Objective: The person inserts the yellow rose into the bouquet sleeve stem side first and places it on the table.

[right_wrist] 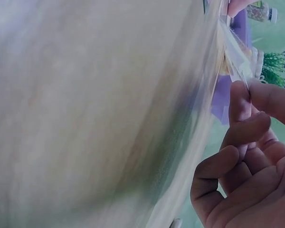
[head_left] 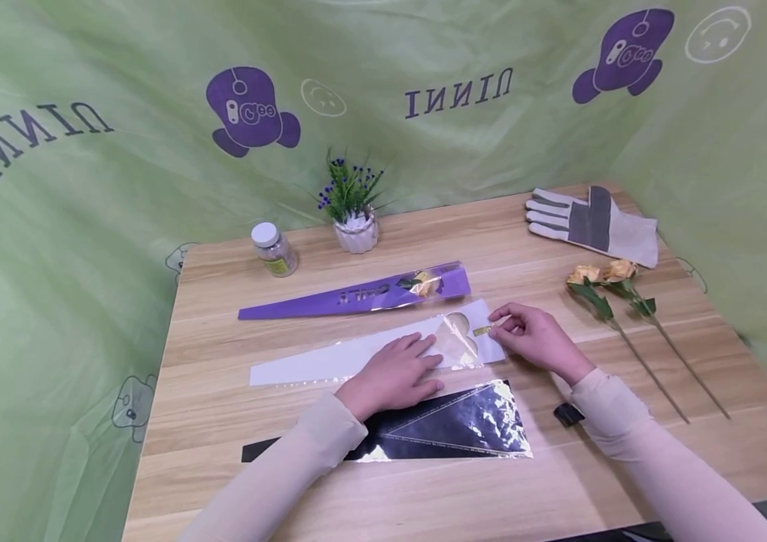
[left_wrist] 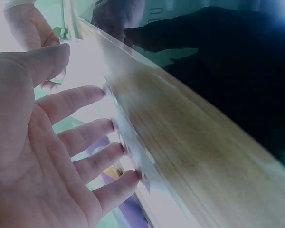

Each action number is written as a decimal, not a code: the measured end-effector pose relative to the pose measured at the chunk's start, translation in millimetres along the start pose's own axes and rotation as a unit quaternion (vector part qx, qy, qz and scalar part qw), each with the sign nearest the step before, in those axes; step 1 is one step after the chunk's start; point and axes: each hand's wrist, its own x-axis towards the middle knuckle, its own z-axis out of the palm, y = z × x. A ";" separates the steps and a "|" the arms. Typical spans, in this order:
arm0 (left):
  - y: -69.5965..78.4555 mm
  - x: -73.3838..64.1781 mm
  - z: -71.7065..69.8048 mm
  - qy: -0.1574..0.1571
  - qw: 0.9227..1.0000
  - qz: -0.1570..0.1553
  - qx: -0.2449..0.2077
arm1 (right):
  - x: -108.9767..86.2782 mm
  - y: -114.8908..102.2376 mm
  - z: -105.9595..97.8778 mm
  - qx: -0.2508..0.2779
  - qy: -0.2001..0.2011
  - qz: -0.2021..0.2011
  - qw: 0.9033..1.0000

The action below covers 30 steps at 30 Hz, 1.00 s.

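Note:
A long tapered white flower sleeve (head_left: 329,358) with a clear heart-shaped window (head_left: 456,340) lies flat across the middle of the table. My left hand (head_left: 393,376) rests on it, fingers spread, just left of the window. At the wide end, my right hand (head_left: 532,339) pinches the end of a small gold strip (head_left: 482,330) between thumb and fingertip. The right wrist view shows a thin shiny edge (right_wrist: 246,80) between those fingertips. A black flower sleeve (head_left: 451,425) lies below my left hand, partly covered by the forearm. Beyond the white sleeve is a purple sleeve (head_left: 308,302) with a rose (head_left: 426,284) inside.
Two loose peach roses (head_left: 620,269) with long stems lie at the right, below a grey and white work glove (head_left: 600,224). At the back stand a white-lidded jar (head_left: 276,250) and a potted plant (head_left: 356,233). A small black object (head_left: 567,415) sits beside my right sleeve.

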 end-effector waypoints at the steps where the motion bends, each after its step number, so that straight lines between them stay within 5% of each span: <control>1: 0.3 0.4 -0.1 0.000 1.000 0.000 0.000 | -0.3 -0.5 -0.5 -0.003 -0.001 0.001 1.000; 11: 3.2 9.1 -3.4 0.035 0.998 0.014 0.041 | -4.4 -7.7 -3.5 -0.019 -0.009 0.002 1.000; 20: 1.3 26.1 -5.3 0.017 0.993 0.091 0.069 | -1.2 -13.0 5.7 -0.016 -0.017 -0.011 1.000; 30: -3.5 43.4 -8.4 0.032 0.998 0.043 -0.027 | -0.1 -7.2 7.0 -0.049 -0.015 -0.046 0.998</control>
